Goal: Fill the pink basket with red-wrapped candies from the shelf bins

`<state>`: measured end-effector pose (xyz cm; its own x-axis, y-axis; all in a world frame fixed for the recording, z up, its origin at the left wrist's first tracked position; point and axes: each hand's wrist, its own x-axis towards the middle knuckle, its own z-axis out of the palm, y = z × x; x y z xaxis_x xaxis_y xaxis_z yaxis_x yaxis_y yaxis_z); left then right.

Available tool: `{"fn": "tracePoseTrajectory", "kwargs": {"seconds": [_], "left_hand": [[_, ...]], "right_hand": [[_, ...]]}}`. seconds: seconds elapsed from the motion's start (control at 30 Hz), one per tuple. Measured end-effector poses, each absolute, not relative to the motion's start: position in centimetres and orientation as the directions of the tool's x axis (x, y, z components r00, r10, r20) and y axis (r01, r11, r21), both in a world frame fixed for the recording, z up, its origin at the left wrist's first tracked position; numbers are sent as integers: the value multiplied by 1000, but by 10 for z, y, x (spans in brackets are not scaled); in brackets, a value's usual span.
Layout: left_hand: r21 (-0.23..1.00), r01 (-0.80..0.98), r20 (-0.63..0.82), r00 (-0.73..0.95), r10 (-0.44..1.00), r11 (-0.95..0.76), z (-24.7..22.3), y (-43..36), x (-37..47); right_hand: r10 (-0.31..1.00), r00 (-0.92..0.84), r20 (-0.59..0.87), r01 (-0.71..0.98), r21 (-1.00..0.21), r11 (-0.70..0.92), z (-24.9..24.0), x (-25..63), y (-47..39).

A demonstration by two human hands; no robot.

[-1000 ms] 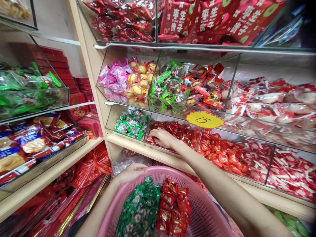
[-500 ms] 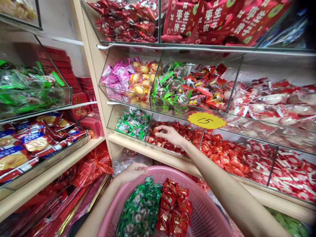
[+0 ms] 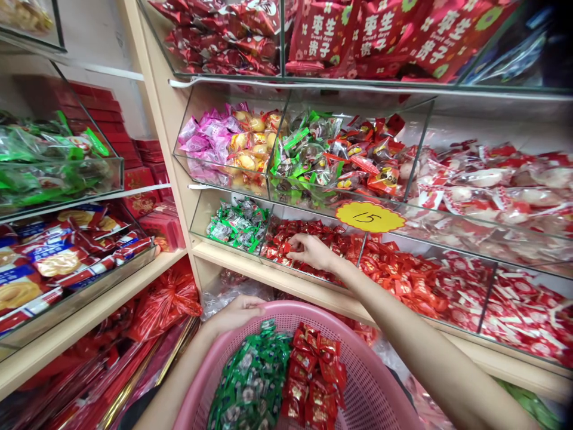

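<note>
My left hand point(image 3: 237, 312) grips the rim of a pink plastic basket point(image 3: 376, 382) at its upper left. Inside the basket, green-wrapped candies point(image 3: 253, 379) lie on the left and red-wrapped candies point(image 3: 313, 376) beside them. My right hand point(image 3: 311, 252) reaches into a clear bin of dark red candies point(image 3: 329, 234) on the lower shelf. Its thumb and fingertips are bent together around a small red candy point(image 3: 285, 248) at the front of that bin. Silver-green candies point(image 3: 239, 224) fill the compartment just left of it.
More clear bins hold orange-red candies point(image 3: 403, 278) and red-white candies point(image 3: 528, 310) to the right. A yellow tag point(image 3: 370, 216) marked 15 hangs above. The wooden shelf edge point(image 3: 264, 273) runs between bin and basket. At left are bagged biscuits point(image 3: 58, 254) and a red bag point(image 3: 172, 298).
My right hand has moved slightly down and right, its fingers drawn closer together. The shelves appear shifted a little left in view. My left hand stays on the basket rim.
</note>
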<state>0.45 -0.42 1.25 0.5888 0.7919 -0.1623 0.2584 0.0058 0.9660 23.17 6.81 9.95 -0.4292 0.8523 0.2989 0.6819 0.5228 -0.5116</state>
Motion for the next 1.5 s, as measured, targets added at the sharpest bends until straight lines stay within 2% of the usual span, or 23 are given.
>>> {"fn": "tracePoseTrajectory", "kwargs": {"seconds": [0.1,0.2,0.3,0.5,0.87,1.27,1.5], "left_hand": [[968,249,-144,602,785,-13,10,-4,4],[972,236,-139,609,781,-11,9,-4,3],[973,231,-140,608,782,-6,12,-5,4],[966,260,-155,589,793,-4,20,-8,5],[968,247,-127,602,789,-33,12,-5,2],[970,242,-143,607,782,-11,15,-6,4],[969,246,-135,603,786,-23,15,-6,4]], "right_hand": [[832,-478,281,810,-225,541,100,229,67],[853,-492,177,859,-59,508,100,221,65],[864,-494,94,869,32,494,99,213,65],[854,-511,102,856,147,495,100,209,64],[869,-487,88,868,163,469,101,208,63],[912,-396,105,909,-98,405,124,202,71],[937,-349,-24,937,-1,350,121,169,67]]}}
